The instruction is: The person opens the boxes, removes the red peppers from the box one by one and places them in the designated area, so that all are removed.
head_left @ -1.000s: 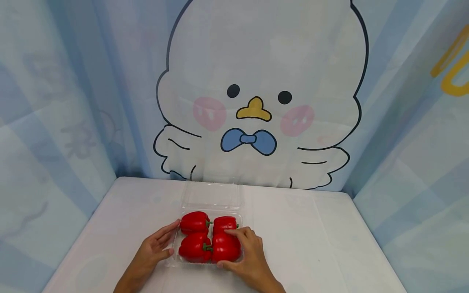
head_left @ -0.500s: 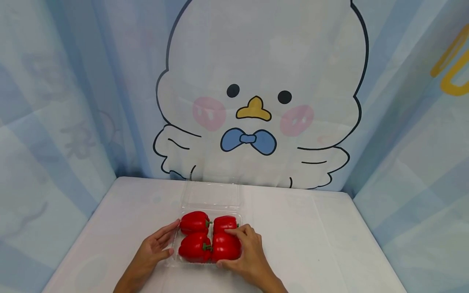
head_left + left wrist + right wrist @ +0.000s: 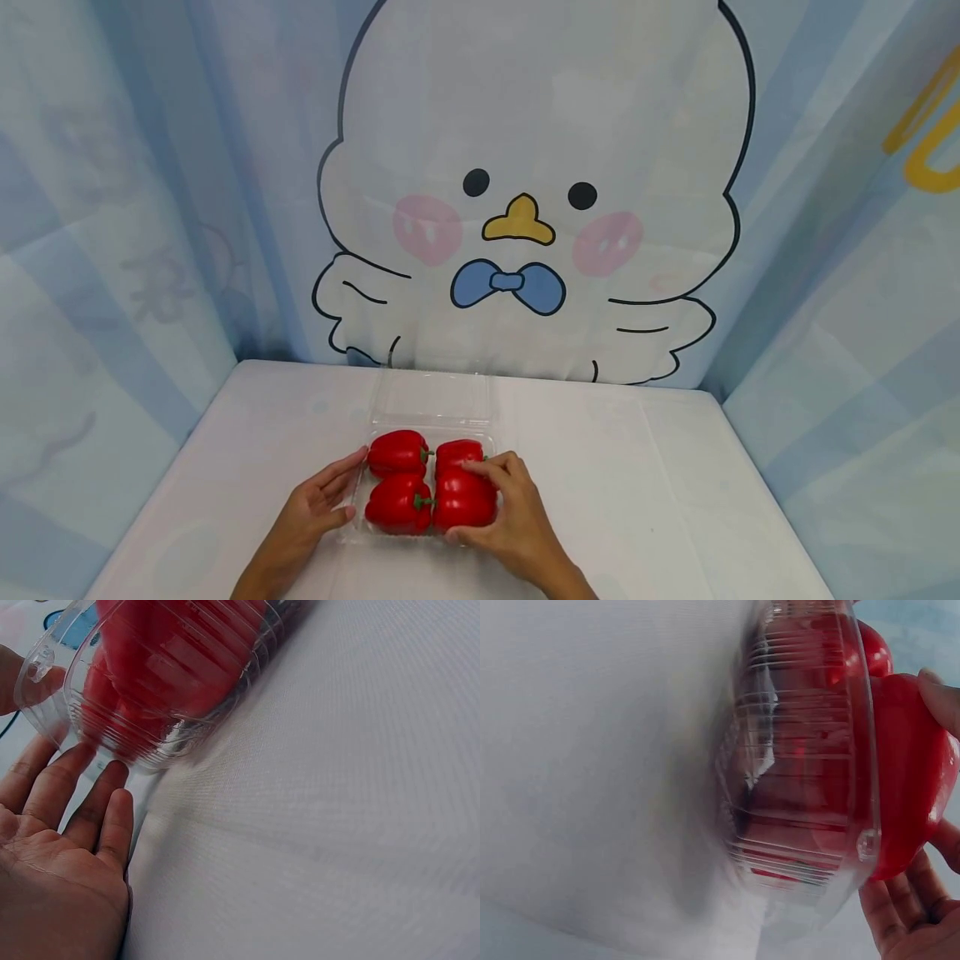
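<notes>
A clear plastic clamshell box (image 3: 361, 497) holds several red bell peppers. My right hand (image 3: 517, 521) grips the near-right bell pepper (image 3: 463, 500) between thumb and fingers. In the right wrist view this pepper stands above the box's rim. The near-left pepper (image 3: 396, 503), far-left pepper (image 3: 397, 452) and far-right pepper (image 3: 458, 452) lie in the box; fingers partly hide the far-right one. At the box's left side is my left hand (image 3: 311, 512), its fairly straight fingers touching the wall. Its thumb lies by the rim in the left wrist view (image 3: 56, 679).
The box's transparent lid (image 3: 431, 398) lies folded back towards the rear of the white-covered table (image 3: 637, 500). Behind the table hangs a curtain (image 3: 525, 108) with a cartoon bird; more curtain encloses both sides.
My right hand and the near-right pepper in it have shifted slightly right and up in the head view. The left hand has stayed at the box's side.
</notes>
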`<state>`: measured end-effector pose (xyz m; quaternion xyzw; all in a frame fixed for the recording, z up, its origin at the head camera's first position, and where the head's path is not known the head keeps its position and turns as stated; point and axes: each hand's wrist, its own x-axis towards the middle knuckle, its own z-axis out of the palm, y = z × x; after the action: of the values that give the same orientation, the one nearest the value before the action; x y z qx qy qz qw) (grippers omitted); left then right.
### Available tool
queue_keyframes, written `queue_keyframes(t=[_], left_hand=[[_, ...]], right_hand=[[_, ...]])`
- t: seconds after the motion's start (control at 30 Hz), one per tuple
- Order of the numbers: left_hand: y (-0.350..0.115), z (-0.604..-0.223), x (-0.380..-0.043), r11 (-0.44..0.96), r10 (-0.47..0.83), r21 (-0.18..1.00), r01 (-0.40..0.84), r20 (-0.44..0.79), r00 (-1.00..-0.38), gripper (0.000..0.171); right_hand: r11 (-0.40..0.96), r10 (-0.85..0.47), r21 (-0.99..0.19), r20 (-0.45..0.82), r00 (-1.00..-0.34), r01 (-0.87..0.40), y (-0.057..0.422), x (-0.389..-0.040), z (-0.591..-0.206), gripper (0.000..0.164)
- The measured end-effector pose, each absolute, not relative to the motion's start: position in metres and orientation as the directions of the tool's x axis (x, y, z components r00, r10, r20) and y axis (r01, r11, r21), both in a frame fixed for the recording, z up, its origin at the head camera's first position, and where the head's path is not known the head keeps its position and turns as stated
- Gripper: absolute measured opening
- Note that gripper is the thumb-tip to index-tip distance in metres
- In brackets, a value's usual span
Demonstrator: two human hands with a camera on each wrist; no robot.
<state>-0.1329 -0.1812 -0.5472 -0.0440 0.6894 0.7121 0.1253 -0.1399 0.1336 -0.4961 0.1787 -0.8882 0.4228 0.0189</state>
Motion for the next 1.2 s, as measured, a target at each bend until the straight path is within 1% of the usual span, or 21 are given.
queue_keyframes(t=[0.3, 0.73, 1.2], left_hand=[[-0.181, -0.547, -0.134, -0.017, 0.112, 0.971, -0.240, -0.237, -0.965, 0.078], [-0.181, -0.546, -0.133, -0.028, 0.107, 0.967, -0.253, -0.248, -0.963, 0.079], [-0.180, -0.545, -0.133, -0.035, 0.104, 0.967, -0.251, -0.247, -0.963, 0.081]], right_hand=[[0.576, -0.253, -0.743, 0.233, -0.939, -0.340, 0.136, -0.143, -0.483, 0.075], [0.564, -0.185, -0.746, 0.304, -0.934, -0.354, 0.150, -0.156, -0.472, 0.077], [0.610, -0.069, -0.740, 0.307, -0.949, -0.284, 0.176, -0.170, -0.471, 0.075]])
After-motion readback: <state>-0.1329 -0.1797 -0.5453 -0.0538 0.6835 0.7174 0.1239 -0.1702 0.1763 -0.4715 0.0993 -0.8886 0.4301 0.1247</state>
